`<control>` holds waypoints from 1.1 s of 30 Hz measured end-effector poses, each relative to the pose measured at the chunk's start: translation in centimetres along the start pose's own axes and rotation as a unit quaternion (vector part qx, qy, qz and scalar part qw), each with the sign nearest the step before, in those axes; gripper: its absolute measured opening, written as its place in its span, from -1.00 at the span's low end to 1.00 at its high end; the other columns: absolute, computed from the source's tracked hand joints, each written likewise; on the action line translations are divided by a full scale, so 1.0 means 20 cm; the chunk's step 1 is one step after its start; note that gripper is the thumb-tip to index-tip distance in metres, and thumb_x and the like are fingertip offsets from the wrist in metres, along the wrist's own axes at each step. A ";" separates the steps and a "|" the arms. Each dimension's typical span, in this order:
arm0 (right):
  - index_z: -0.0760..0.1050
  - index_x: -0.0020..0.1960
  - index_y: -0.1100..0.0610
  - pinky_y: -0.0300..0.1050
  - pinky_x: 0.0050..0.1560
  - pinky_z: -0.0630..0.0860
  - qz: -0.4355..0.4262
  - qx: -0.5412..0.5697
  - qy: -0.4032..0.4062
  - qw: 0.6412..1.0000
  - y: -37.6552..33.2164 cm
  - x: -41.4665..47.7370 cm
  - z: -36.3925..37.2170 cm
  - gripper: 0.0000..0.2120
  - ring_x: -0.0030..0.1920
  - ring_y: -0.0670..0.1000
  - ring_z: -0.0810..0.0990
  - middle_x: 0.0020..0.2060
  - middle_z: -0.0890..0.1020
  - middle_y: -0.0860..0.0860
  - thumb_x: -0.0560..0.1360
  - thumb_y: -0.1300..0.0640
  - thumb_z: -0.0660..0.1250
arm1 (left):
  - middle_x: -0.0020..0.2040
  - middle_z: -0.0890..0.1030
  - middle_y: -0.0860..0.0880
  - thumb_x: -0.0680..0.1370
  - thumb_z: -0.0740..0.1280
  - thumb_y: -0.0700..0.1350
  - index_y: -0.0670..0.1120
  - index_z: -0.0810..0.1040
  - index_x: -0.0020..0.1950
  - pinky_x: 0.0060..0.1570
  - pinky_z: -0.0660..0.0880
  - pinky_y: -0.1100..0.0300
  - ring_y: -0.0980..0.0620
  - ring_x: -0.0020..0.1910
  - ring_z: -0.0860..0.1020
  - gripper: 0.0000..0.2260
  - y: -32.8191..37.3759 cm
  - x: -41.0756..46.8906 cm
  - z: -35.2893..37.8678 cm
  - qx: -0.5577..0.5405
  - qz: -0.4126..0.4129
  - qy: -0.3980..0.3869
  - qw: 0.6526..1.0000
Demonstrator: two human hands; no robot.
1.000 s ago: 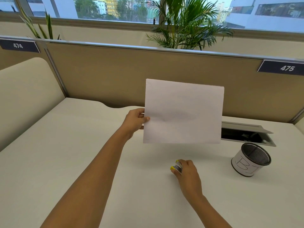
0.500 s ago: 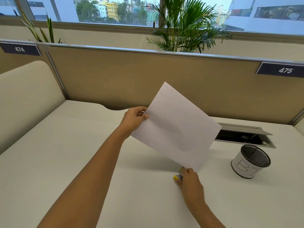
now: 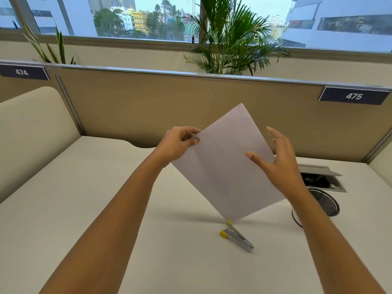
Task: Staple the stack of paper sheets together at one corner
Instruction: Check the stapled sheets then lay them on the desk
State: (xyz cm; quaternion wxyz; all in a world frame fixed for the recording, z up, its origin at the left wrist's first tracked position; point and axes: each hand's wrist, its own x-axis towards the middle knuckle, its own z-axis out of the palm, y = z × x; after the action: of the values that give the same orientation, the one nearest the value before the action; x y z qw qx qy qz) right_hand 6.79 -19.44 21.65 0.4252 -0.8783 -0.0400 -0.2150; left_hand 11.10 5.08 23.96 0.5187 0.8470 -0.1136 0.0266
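Note:
A white stack of paper sheets (image 3: 222, 166) hangs tilted in the air above the desk, its lowest corner pointing down. My left hand (image 3: 177, 145) pinches its left corner between thumb and fingers. My right hand (image 3: 277, 164) is at the stack's right edge with fingers spread, the thumb in front of the paper; whether it touches the sheets is unclear. A small silver stapler (image 3: 238, 237) with yellow ends lies on the white desk (image 3: 84, 198) just below the lowest corner, with neither hand on it.
A black mesh pen cup (image 3: 324, 201) stands at the right, partly behind my right forearm. Beyond it is an open cable hatch (image 3: 322, 179) in the desk. A beige partition (image 3: 148, 102) closes the back, a curved divider (image 3: 31, 128) the left.
My right hand let go of the stapler and rose to the paper's right edge. The stapler now lies on the desk. The stack tilted further, one corner downward.

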 end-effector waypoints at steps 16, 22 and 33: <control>0.57 -0.13 0.07 -0.33 -0.38 0.58 0.131 0.358 0.018 0.924 -0.03 0.03 -0.17 -0.97 -0.36 -0.19 0.66 -0.37 0.70 -0.16 0.44 0.17 0.37 | -0.13 0.67 -0.02 0.44 0.42 -0.19 -0.12 0.63 -0.01 -0.14 0.60 0.31 0.10 -0.16 0.64 -0.86 0.19 0.05 -0.10 -0.280 -0.016 0.126 0.952; 0.55 -0.15 0.04 -0.32 -0.36 0.60 0.125 0.377 0.037 0.917 -0.07 0.06 -0.21 -0.98 -0.38 -0.21 0.65 -0.25 0.66 -0.09 0.45 0.15 0.36 | -0.11 0.65 -0.04 0.46 0.39 -0.25 -0.26 0.55 0.16 -0.11 0.61 0.30 0.16 -0.25 0.65 -0.72 0.28 0.07 -0.10 -0.348 -0.015 0.132 0.928; 0.56 -0.07 0.10 -0.26 -0.28 0.63 0.113 0.420 0.031 0.900 -0.20 0.09 -0.28 -0.87 -0.27 -0.12 0.66 -0.21 0.68 -0.06 0.42 0.08 0.37 | -0.15 0.64 -0.05 0.45 0.40 -0.22 -0.15 0.60 -0.08 -0.08 0.61 0.23 0.06 -0.19 0.62 -0.93 0.48 0.08 -0.13 -0.395 0.017 0.162 0.904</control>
State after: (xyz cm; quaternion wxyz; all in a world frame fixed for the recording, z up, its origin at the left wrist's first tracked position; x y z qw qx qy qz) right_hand 5.57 -21.36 28.35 0.7772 -0.6094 -0.0143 -0.1557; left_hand 10.81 2.85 33.81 0.8217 0.5543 -0.0439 0.1250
